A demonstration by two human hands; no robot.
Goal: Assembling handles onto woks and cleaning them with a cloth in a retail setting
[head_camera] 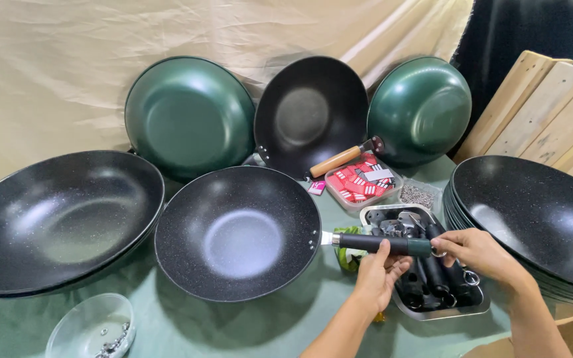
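Left hand [378, 275] grips the dark green handle [384, 244] from below, fingers clenched round it; right hand [475, 252] pinches the handle's outer end by the hanging ring. Handle sits on the bracket of the black speckled wok [237, 232], centre of the table. To do it well: keep the handle in line with the bracket, steady the wok against turning. Green cloth table [187, 328]; steel tray of spare handles [442, 311], stacked woks [538, 219], beige drape [67, 59] behind
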